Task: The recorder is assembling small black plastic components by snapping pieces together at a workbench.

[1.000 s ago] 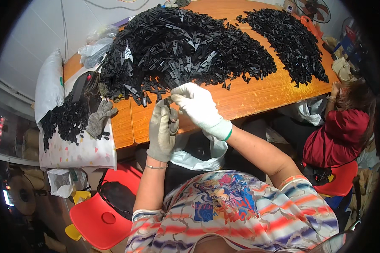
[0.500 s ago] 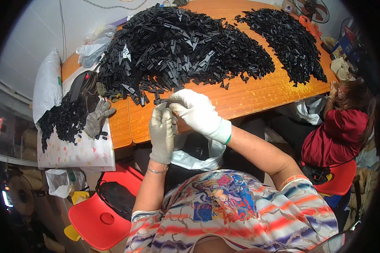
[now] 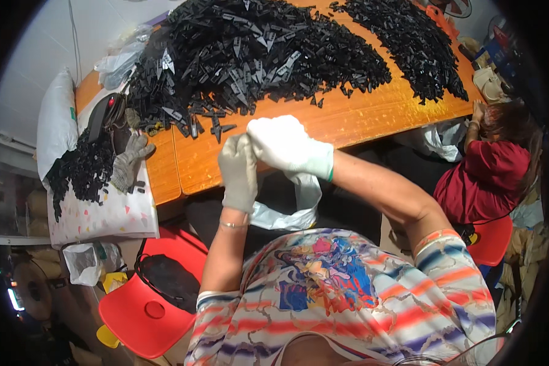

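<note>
My left hand (image 3: pixel 238 174) in a grey-white glove and my right hand (image 3: pixel 287 146) in a white glove meet fingertip to fingertip just above the front edge of the orange wooden table (image 3: pixel 348 116). Their fingers are closed together on a small black plastic piece that the gloves now hide. A big heap of black plastic pieces (image 3: pixel 244 55) lies right beyond the hands, with a few stray pieces (image 3: pixel 216 128) near them. A white plastic bag (image 3: pixel 293 207) hangs under my hands at the table edge.
A second black heap (image 3: pixel 409 43) covers the table's far right. At left, a smaller black pile (image 3: pixel 82 171) and a spare grey glove (image 3: pixel 128 161) lie on a white patterned cloth. A red chair (image 3: pixel 146 305) stands at lower left. A person in a red shirt (image 3: pixel 488 177) sits at right.
Both hands have drawn closer together and nearer to me. The black piece seen between the fingers before is now covered by the gloves.
</note>
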`<state>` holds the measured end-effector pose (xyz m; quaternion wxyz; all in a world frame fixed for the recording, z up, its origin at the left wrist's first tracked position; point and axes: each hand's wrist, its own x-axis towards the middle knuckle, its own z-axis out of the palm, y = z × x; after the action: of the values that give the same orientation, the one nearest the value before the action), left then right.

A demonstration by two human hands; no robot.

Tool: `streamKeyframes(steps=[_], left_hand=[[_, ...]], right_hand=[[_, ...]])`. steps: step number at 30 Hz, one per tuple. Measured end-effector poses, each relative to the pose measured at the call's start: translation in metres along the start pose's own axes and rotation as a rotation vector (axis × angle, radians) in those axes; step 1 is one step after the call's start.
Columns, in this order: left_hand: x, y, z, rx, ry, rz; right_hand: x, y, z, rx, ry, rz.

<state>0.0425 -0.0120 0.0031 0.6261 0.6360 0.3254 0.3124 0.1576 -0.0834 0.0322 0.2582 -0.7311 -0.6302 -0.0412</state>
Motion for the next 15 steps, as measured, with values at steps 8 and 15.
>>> streamKeyframes(steps=[8,15], left_hand=[[0.011,0.012,0.023,-0.045,-0.076,-0.124],[-0.001,0.005,0.003,-0.185,-0.265,-0.119]], right_hand=[[-0.005,0.018,-0.004,-0.061,0.004,0.089],[-0.007,0.023,-0.023,0.325,-0.010,0.446]])
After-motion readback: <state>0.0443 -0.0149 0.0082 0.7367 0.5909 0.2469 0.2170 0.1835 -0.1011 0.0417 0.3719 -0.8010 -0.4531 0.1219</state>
